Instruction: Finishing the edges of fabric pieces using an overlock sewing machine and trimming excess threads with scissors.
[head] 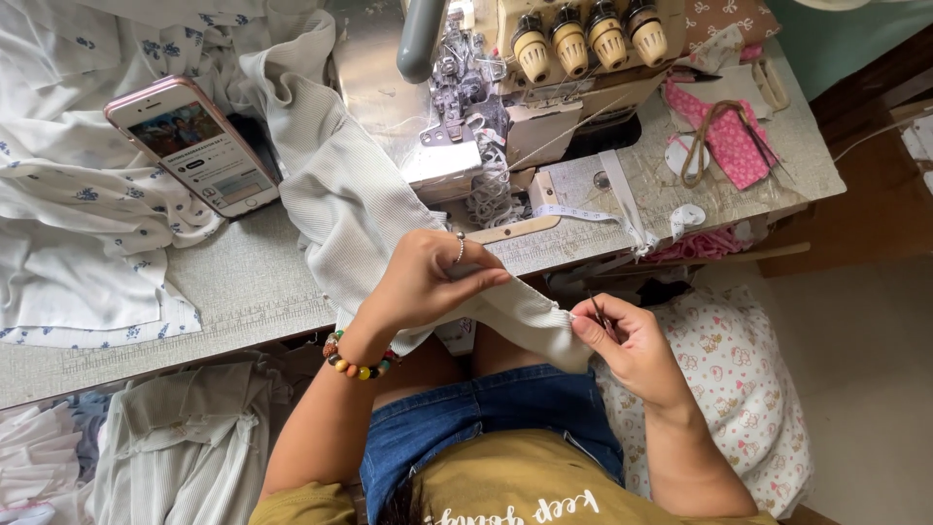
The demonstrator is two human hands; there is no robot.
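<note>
My left hand, with a ring and a beaded bracelet at the wrist, pinches the pale ribbed cloth near its lower edge. My right hand grips the end of the same cloth at my lap and also holds a thin dark tool, likely a small snipper, between its fingers. The cloth runs up from my hands across the table to the overlock sewing machine, whose needle area sits just above my left hand.
A pink phone with a lit screen lies on white flower-print fabric at the left. Measuring tape, pink cloth pieces and scissors lie at the right of the grey table. More folded fabric hangs below the table edge.
</note>
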